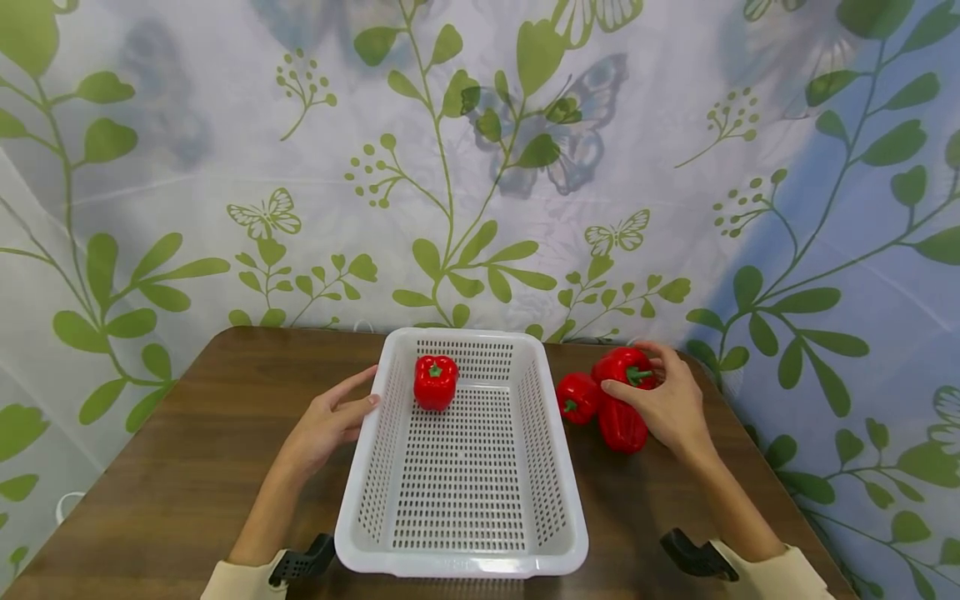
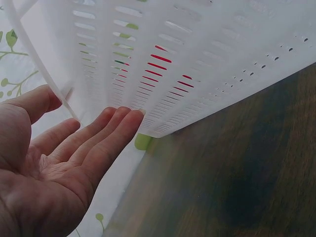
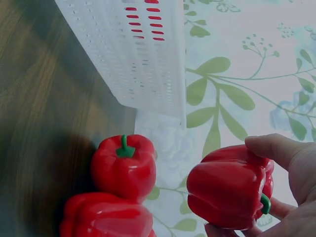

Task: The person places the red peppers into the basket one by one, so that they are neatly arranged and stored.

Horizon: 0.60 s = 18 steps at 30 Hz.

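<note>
Right hand gripping red pepper, stem and long axis toward palm; left hand open at basket.

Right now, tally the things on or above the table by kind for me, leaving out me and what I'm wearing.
Peppers: 4
Basket: 1
Total: 5

A brown wood-grain worktop carries a white basket; right of it lie one red pepper and, farther out, another pepper.
</note>
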Each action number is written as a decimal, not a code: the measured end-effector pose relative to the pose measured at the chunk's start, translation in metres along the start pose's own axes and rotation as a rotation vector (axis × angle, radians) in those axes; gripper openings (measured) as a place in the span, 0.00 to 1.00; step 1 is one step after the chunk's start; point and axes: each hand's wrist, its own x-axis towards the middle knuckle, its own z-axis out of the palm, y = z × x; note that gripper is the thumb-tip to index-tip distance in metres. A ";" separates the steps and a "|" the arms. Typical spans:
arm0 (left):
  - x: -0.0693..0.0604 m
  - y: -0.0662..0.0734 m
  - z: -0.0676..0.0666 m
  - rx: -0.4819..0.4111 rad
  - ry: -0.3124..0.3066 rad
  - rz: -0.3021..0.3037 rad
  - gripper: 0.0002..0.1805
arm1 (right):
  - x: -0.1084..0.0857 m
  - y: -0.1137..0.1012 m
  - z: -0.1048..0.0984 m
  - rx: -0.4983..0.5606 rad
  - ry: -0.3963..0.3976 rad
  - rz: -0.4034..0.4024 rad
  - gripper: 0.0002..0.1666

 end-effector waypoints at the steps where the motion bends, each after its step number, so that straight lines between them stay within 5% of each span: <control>1: 0.000 0.000 0.000 0.001 0.001 -0.001 0.34 | 0.000 -0.001 0.001 0.008 -0.002 0.002 0.46; 18: 0.000 0.001 0.000 -0.003 0.004 0.007 0.34 | 0.014 -0.035 0.024 0.128 -0.075 -0.005 0.50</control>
